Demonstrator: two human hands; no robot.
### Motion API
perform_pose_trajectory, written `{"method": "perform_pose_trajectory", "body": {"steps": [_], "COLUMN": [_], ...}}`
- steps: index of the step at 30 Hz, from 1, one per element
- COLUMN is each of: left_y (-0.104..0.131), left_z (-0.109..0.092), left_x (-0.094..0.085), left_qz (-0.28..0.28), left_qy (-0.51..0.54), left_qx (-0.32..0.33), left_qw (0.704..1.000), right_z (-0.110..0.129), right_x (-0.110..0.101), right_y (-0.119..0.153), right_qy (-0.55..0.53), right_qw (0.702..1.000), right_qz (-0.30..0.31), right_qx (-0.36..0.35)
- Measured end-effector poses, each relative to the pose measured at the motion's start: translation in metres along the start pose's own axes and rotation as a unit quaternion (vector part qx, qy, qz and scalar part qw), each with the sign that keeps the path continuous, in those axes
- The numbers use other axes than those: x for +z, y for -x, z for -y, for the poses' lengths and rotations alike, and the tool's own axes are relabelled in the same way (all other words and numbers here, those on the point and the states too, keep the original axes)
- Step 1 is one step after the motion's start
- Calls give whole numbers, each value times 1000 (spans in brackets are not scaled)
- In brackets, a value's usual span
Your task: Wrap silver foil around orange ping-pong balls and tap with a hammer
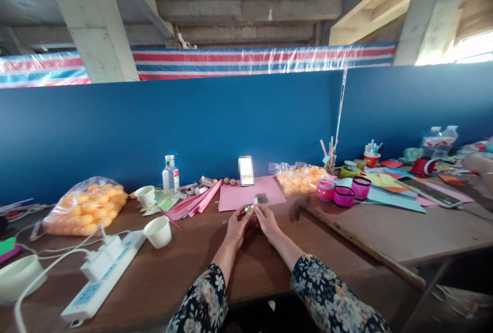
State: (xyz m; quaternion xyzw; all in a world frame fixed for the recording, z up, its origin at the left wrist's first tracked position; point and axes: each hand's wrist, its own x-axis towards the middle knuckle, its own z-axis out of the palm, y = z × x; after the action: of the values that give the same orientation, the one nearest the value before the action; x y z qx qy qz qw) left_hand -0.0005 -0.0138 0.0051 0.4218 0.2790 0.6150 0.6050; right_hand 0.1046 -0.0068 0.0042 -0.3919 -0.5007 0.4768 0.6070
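Note:
My left hand [238,226] and my right hand [267,221] meet over the brown table, with fingers closed around a small shiny silvery-gold piece [248,208]. Its kind is too small to tell, and the fingers hide much of it. Just beyond the fingertips, a greyish flat piece [261,198] lies on a pink sheet of paper [234,195]. At that sheet's back edge stands an upright white card or screen [247,171], partly blurred out. Small brownish round things [229,181] sit beside it.
To the left are a bag of orange balls [87,207], a white power strip [106,274], a paper cup [157,232] and bottles [169,174]. On the right are another bag of orange balls [302,179], magenta containers [343,195], coloured papers [385,181] and a wooden bar [365,248].

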Motion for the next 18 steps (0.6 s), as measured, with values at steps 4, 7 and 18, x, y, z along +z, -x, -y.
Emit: {"method": "perform_pose_trajectory", "body": {"steps": [4, 7, 18], "left_y": [0, 0, 0], "left_z": [0, -1, -1], "left_x": [1, 2, 3], "left_qz": [-10, -14, -10], "left_qy": [2, 9, 13], "left_qx": [-7, -9, -12], "left_qw": [1000, 1000, 1000], "right_z": [1, 0, 5], "right_x": [1, 1, 1], "right_y": [0, 0, 2], "right_qy": [-3, -4, 7], "right_qw": [1000, 1000, 1000], "right_qz": [-2, -2, 2], "right_qx": [5, 10, 17]}}
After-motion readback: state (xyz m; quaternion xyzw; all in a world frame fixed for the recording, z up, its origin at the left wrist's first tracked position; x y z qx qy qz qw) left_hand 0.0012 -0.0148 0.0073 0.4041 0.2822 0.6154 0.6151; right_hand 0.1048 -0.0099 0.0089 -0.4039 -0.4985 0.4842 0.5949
